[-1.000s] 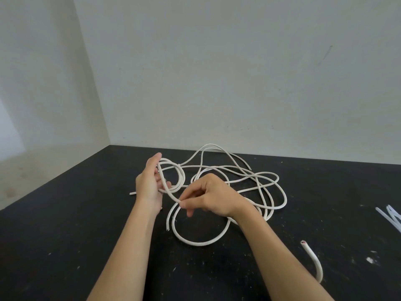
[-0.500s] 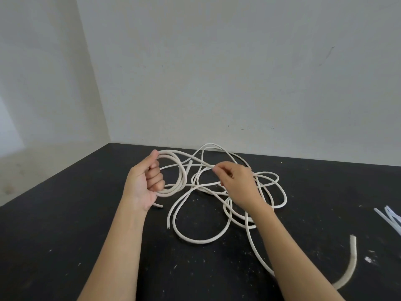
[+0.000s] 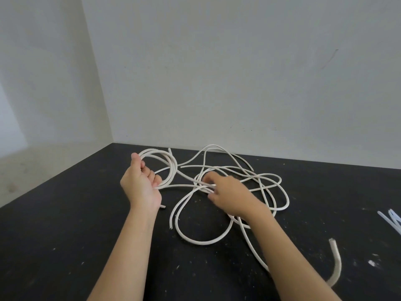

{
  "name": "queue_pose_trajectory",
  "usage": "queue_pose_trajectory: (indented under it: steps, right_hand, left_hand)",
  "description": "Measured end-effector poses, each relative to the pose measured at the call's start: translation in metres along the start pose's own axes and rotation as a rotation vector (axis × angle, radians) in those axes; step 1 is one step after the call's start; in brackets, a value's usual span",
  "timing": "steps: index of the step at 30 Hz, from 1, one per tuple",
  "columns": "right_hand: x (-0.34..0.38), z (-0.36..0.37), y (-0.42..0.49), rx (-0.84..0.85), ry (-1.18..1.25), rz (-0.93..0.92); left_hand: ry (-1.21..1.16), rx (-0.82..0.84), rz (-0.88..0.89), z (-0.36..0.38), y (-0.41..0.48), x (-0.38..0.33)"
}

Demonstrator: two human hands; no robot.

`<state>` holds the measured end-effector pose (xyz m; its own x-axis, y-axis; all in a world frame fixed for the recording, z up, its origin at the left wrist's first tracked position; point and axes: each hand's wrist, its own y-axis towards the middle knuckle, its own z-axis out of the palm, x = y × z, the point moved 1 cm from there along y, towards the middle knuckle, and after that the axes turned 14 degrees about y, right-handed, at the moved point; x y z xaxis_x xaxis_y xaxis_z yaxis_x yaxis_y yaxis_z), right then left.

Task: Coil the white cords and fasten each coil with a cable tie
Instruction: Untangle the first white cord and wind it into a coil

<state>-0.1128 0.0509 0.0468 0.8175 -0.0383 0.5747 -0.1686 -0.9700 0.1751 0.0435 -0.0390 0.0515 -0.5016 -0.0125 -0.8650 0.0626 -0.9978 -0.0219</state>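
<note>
A tangle of white cords (image 3: 269, 187) lies on the black table (image 3: 65, 246). My left hand (image 3: 141, 185) holds a small coil (image 3: 167, 161) of a few cord loops, raised at the table's back left. My right hand (image 3: 227, 196), blurred by motion, is over the middle of the tangle, and its fingers pinch a strand that runs left toward the coil. One loose cord end (image 3: 171, 227) lies between my forearms. Another cord end (image 3: 335, 257) curves near my right forearm. Clear cable ties (image 3: 390, 220) lie at the right edge.
Pale walls close the table at the back and on the left. The tabletop is speckled with small white flecks. Open tabletop shows at the front left and back right.
My left hand has lifted the coil and added a loop. My right hand has dropped back from the coil to the tangle's middle and taken a fresh stretch of cord.
</note>
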Motion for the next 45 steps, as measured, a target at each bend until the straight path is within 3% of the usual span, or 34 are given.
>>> queue_pose_trajectory:
  steps: [2,5,7,12,15,19,23,27,29,32,36,40,45]
  right_hand:
    - [-0.013,-0.013,0.002,-0.121,0.087,0.057]
    - [-0.033,-0.037,-0.001,-0.467,0.297,0.091]
    - [-0.046,-0.048,-0.004,-0.574,0.324,0.140]
    - [-0.056,-0.049,-0.006,-0.301,-0.027,0.336]
    - [-0.041,-0.036,-0.001,-0.244,-0.046,0.163]
    - [-0.031,-0.020,0.005,-0.198,0.006,-0.014]
    - [-0.018,-0.006,0.002,0.086,0.097,0.018]
    - [0.013,0.010,-0.005,0.269,-0.022,-0.075]
    - [0.027,0.014,-0.008,0.287,-0.034,-0.150]
    - [0.041,0.010,-0.011,0.209,0.024,-0.251]
    - [0.036,-0.012,-0.013,0.078,0.148,-0.258]
    - [0.017,-0.037,-0.016,0.036,0.339,-0.144]
    - [-0.037,-0.057,-0.014,-0.107,0.553,-0.022]
  left_hand:
    - [0.110,0.030,-0.050,-0.007,0.007,0.000]
    - [0.373,0.205,-0.142,-0.011,0.009,0.005]
    - [0.517,0.323,-0.170,-0.006,0.002,0.011]
    - [0.561,0.497,-0.220,0.005,-0.011,0.011]
    - [0.537,0.505,-0.206,0.004,-0.011,0.007]
    - [0.384,0.374,-0.180,0.004,-0.009,0.004]
    - [0.157,0.198,-0.130,0.002,-0.008,0.003]
    - [0.171,0.128,0.018,0.009,-0.012,0.010]
    - [0.320,0.189,0.115,0.012,-0.011,0.018]
    - [0.754,0.364,0.295,0.013,-0.009,0.029]
    - [1.080,0.608,0.319,0.013,-0.019,0.031]
    - [1.118,0.916,0.064,0.013,-0.028,0.025]
    - [0.693,1.095,-0.290,0.001,-0.018,0.009]
